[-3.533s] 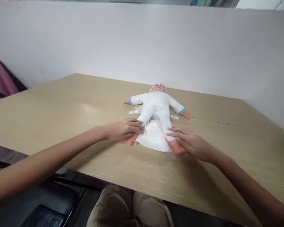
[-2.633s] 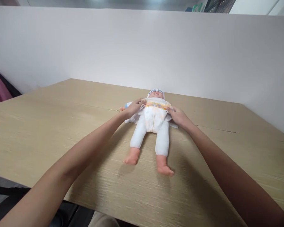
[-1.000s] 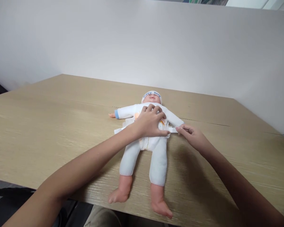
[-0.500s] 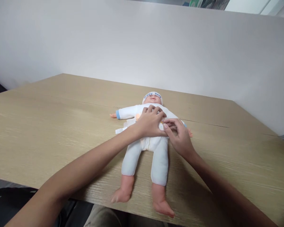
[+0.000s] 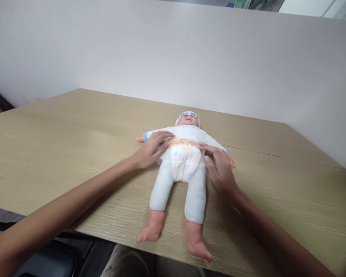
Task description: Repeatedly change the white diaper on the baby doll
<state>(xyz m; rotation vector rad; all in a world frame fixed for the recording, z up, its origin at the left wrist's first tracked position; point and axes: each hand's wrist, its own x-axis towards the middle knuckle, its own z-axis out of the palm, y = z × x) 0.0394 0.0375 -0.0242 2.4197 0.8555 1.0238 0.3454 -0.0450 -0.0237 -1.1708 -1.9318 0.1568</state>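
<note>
A baby doll (image 5: 175, 192) in white clothes and a lettered white cap lies on its back, feet towards me. Around its hips sits a white diaper (image 5: 185, 161) with a coloured waistband across the belly. My left hand (image 5: 153, 149) rests at the left side of the waistband, fingers stretched out over the doll's side. On the other side, my right hand (image 5: 219, 165) has its fingertips at the right end of the waistband, fingers apart. I see nothing gripped in either hand. The diaper's side tabs are mostly hidden by the hands.
The doll lies on a light wooden table (image 5: 75, 161) with a thin seam running across it. Behind the table stands a plain pale wall (image 5: 173, 57). A dark chair (image 5: 52, 257) is below the near edge at the left.
My left hand has moved left from the middle of the diaper to its left side, uncovering the waistband. The right hand has come away from the left and its fingers have loosened.
</note>
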